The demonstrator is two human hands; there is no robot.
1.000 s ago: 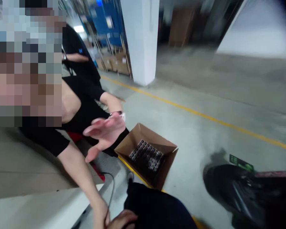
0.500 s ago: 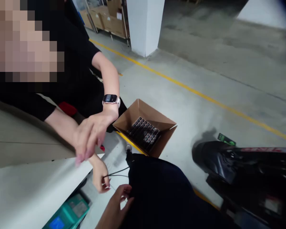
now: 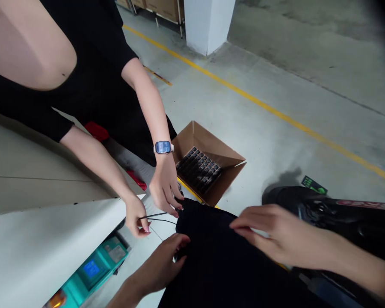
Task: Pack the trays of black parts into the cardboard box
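The person's left hand [image 3: 157,267] curls half-open against the edge of a black cloth [image 3: 218,261], the right hand [image 3: 276,233] reaches open-fingered over it, and a co-worker's hand [image 3: 136,216] pinches a thin black cable [image 3: 157,214] nearby.

An open cardboard box [image 3: 208,147] sits on the concrete floor [image 3: 276,128] with a grid of small items [image 3: 198,170] inside. A square pillar [image 3: 208,21] stands behind it, a co-worker [image 3: 96,85] to its left, a scooter [image 3: 333,218] to its right, and a cloth bundle [image 3: 218,261] just before it (hiding the box's near corner).
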